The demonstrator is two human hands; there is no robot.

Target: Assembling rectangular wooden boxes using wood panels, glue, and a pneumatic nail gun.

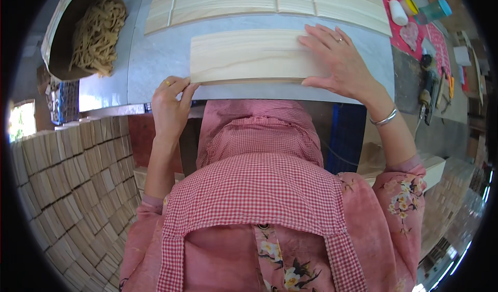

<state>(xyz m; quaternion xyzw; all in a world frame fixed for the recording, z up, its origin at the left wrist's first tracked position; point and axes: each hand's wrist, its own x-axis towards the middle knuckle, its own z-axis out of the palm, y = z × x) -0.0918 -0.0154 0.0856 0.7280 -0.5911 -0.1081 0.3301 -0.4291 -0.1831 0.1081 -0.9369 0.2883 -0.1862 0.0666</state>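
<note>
Now, a pale wood board [244, 56] lies flat on the table [155, 74], on the near side, with its long near edge close to the table's near edge. The right hand [340, 58] is spread wide over the board's right end, fingers on top and thumb down by the near edge. The left hand [170, 102] is at the near left corner, with thumb and finger close together; I cannot tell if they pinch the board or just touch its edge. The board looks thin and light, so one person can likely lift it with ease. It looks stiff too, and should not flop. The top looks smooth, so it may slide on the slick table if nobody presses on it. The corners could chip or dent if they get a bump. Good places to hold it are the two short ends, thumb on one face and fingers on the other. The long edges may have splinters, so a soft grip is best there.
</note>
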